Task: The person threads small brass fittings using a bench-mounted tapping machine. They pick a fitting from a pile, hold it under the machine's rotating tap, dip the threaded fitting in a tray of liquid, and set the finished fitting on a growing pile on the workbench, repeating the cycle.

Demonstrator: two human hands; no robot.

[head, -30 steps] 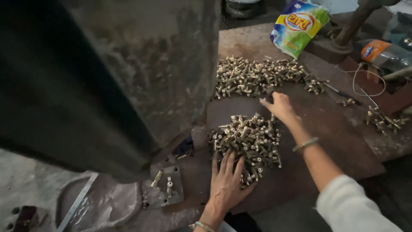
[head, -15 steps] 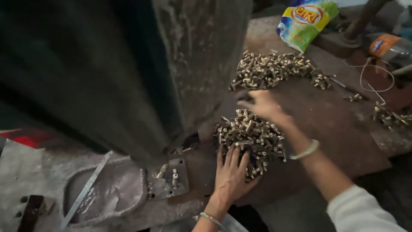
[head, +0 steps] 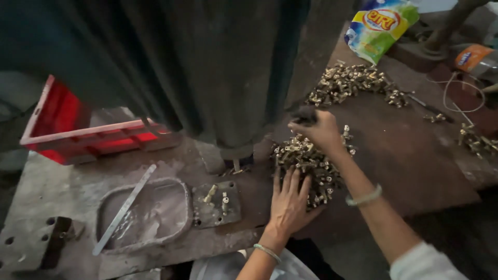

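A pile of small brass fittings (head: 311, 161) lies on the brown worktable (head: 410, 166) beside a big dark machine column (head: 218, 67). My left hand (head: 288, 205) rests flat, fingers spread, on the near edge of that pile. My right hand (head: 319, 129) hovers over the pile's far side with fingers curled around something small and dark; what it grips is too blurred to name. A second heap of brass fittings (head: 353, 85) sits farther back.
A red plastic crate (head: 78, 137) stands at the left. A metal fixture plate (head: 218, 205) with upright pins, a shallow oval tray (head: 145, 212) and a flat metal bar (head: 124, 207) lie on the grey machine bed. A colourful plastic packet (head: 381, 26), wires and loose fittings (head: 474, 140) lie at the right.
My right hand has drawn back from the far table area to the near pile, curling shut. The view has swung left, bringing in the red crate. My left hand stayed on the pile.
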